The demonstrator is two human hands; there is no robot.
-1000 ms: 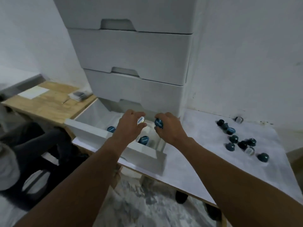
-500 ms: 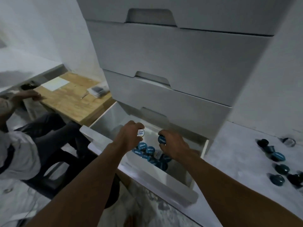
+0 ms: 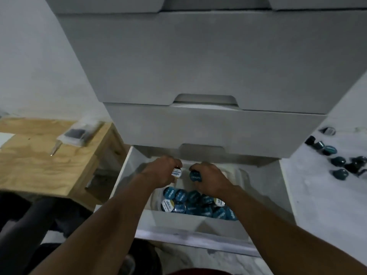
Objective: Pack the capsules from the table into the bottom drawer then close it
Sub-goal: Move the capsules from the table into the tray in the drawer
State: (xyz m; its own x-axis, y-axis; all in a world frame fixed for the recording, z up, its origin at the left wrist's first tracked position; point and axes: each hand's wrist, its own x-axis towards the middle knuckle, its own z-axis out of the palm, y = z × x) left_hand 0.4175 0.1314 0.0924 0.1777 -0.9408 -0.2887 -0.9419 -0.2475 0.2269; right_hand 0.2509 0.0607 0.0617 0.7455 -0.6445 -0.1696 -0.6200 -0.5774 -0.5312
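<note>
Capsules are held in both hands over the open bottom drawer (image 3: pixel 137 167), in the lower middle of the frame. The left hand (image 3: pixel 161 172) is closed around a white-lidded capsule (image 3: pixel 176 173), gripping it between thumb and fingers with the lid facing the camera. The right hand (image 3: pixel 209 179) grips a teal-lidded capsule (image 3: pixel 195 176) in the same way. The two hands are just beside each other, with a small gap between the two capsules. Below the hands, near the front wall of the drawer, lies a pile of packed capsules (image 3: pixel 193 204), mostly teal with a few white ones, touching one another. Above the open drawer stand the closed drawers (image 3: pixel 208 124) of the grey cabinet. At the right edge of the frame, on the white table (image 3: pixel 327 205), several loose capsules (image 3: pixel 338 161) lie in a group, well apart from the drawer. At the left of the frame is a wooden desk (image 3: pixel 39 161) with a small clear packet (image 3: pixel 80 133) on it.
</note>
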